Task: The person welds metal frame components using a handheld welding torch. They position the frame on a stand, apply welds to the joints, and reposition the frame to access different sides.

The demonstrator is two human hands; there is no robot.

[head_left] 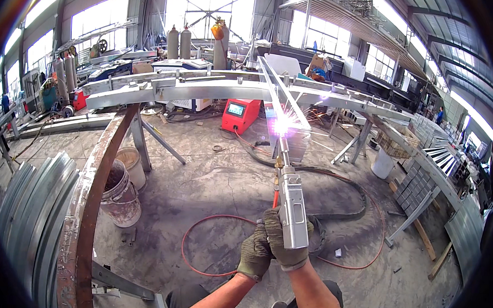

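My right hand [287, 244], in a dark olive work glove, is wrapped around the grip of a silver handheld welding gun [294, 204]. My left hand [255, 254], gloved alike, is closed against the gun's grip and the right hand; its fingertips are partly hidden. The gun points away from me, its brass-coloured nozzle fittings reaching to a bright pinkish-white glare with flying sparks. That glare sits at the near end of long, narrow metal bars [284, 89], which lie across a horizontal steel beam [205, 94]. The exact contact point is lost in the glare.
A red machine with a screen [242, 116] stands on the floor ahead. A black hose [352, 211] and red cable [185, 245] loop around the gun. Buckets [122, 203] stand by a rusty beam [81, 223] at left; stacked metal tubes [417, 185] lie right.
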